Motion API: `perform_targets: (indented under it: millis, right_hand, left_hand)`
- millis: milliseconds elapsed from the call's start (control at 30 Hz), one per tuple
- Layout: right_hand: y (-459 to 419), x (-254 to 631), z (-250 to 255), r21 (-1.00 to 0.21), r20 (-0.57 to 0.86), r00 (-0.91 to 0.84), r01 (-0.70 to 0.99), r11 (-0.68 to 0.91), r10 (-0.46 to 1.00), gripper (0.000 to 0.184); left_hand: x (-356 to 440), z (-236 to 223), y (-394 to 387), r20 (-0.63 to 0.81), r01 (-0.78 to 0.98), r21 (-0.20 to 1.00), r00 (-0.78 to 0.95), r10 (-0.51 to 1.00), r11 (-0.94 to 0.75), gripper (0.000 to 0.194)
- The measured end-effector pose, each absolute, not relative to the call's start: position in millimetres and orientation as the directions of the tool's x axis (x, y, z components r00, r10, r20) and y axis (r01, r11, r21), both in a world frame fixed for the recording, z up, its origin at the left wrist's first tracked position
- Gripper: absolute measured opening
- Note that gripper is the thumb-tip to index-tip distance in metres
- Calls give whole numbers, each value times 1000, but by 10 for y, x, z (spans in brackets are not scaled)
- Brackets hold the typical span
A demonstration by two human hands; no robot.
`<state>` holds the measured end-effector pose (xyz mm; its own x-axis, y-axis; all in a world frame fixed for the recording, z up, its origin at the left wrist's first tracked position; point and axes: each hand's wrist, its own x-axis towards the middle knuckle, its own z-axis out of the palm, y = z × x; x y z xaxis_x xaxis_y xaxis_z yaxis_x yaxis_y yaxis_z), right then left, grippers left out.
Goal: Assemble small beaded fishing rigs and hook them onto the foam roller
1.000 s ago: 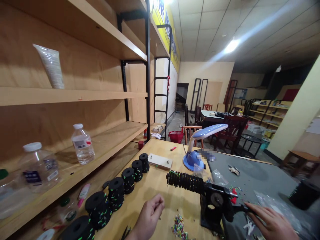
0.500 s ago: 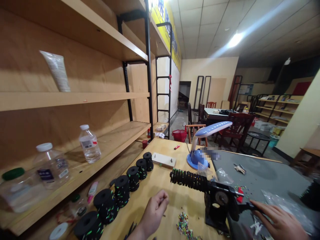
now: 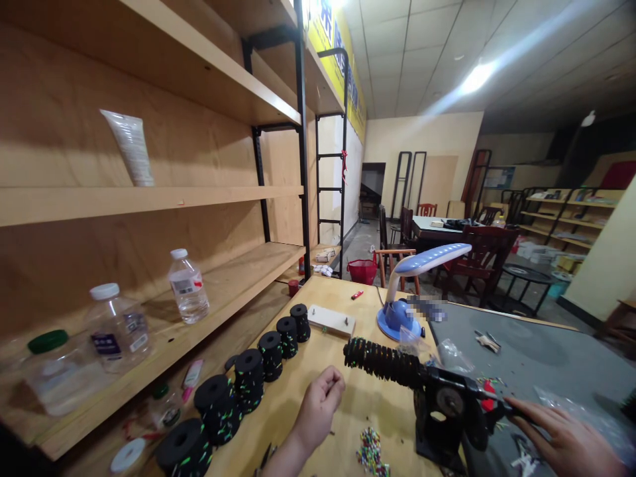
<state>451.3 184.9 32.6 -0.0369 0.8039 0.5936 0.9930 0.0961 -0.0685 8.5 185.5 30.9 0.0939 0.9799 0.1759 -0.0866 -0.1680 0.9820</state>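
My left hand (image 3: 322,404) hovers over the wooden tabletop, left of the black machine, its fingers curled and pinched together. Whatever may be between those fingertips is hidden. The black hand-turned machine (image 3: 450,414) carries a ridged black roll (image 3: 381,361) flecked with green and orange, which points left toward that hand. At the machine's right end, my right hand (image 3: 571,427) lies with long fingers along a black handle (image 3: 497,416), holding it. A small heap of multicoloured beads or bits (image 3: 371,452) lies in front of the machine.
Several black foam cylinders (image 3: 248,377) with coloured bits line the table's left side. Behind stand a white plate with two pins (image 3: 331,320) and a blue desk lamp (image 3: 397,318). Plastic bags (image 3: 454,354) lie on the grey surface. Shelves with bottles (image 3: 187,288) rise at left.
The whole view has shifted slightly, so things sit further right. My left hand stays pinched and is a little higher in view. The flecks on the roll look different; my right hand remains at the handle.
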Motion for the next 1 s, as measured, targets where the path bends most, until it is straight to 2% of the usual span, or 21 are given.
perform_targets:
  millis: [100, 267, 467, 600, 800, 1000]
  right_hand:
    - [1882, 4437, 455, -107, 474, -59, 987, 124, 879, 34]
    - [1997, 4317, 620, -129, 348, -27, 989, 76, 937, 36]
    - [2101, 4334, 627, -180, 284, -40, 979, 94, 958, 32]
    - [2148, 4348, 628, -171, 224, -23, 983, 63, 974, 29]
    - [2244, 4373, 562, -194, 104, -13, 980, 33, 994, 35]
    - [2224, 4348, 560, -155, 93, -22, 987, 36, 995, 40]
  left_hand:
    - [115, 291, 1908, 174, -108, 980, 74, 982, -166, 38]
    - [155, 277, 1977, 178, -147, 975, 54, 983, -169, 36]
    - [185, 265, 2037, 185, -149, 973, 55, 981, -175, 36]
    - [190, 313, 2057, 188, -168, 970, 52, 981, -177, 38]
    - [194, 344, 2064, 205, -160, 967, 33, 978, -198, 36]
    - [203, 473, 2024, 207, -177, 963, 7, 978, -203, 35]
